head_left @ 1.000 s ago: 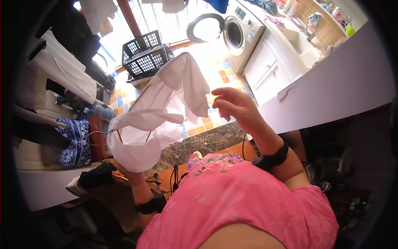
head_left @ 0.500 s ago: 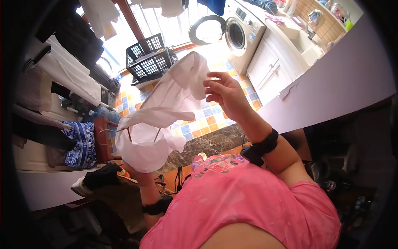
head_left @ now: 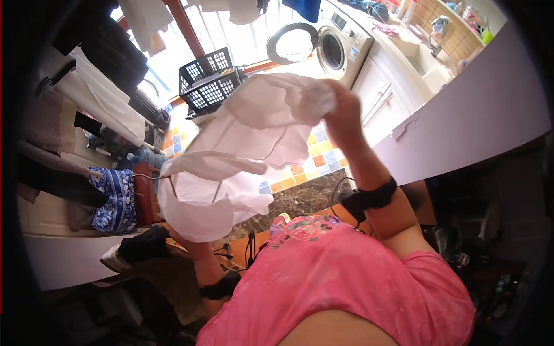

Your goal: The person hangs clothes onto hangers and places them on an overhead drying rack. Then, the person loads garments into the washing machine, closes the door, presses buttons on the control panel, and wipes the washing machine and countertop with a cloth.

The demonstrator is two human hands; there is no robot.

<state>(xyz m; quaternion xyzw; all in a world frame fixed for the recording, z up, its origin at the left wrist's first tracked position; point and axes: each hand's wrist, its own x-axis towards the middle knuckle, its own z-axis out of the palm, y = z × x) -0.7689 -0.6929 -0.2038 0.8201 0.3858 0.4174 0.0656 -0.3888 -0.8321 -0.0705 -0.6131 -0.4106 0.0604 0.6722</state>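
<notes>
A thin white garment (head_left: 265, 115) hangs spread in front of me, with the hook of a hanger (head_left: 151, 176) sticking out at its left end. My right hand (head_left: 343, 108) is closed on the garment's far right edge, where the cloth is bunched. Below the left end of the cloth is my left hand (head_left: 187, 242); the garment hides most of its fingers, so its grip does not show.
A black crate (head_left: 209, 83) stands by the window. At the back right is a washing machine (head_left: 340, 49) with its round door open, beside a sink cabinet (head_left: 381, 86). Clothes (head_left: 104, 95) hang at the left. A pale ledge (head_left: 461, 127) lies at the right.
My right hand has closed on the garment's edge and moved right, pulling the cloth wider. My left hand stays low at the left end of the garment.
</notes>
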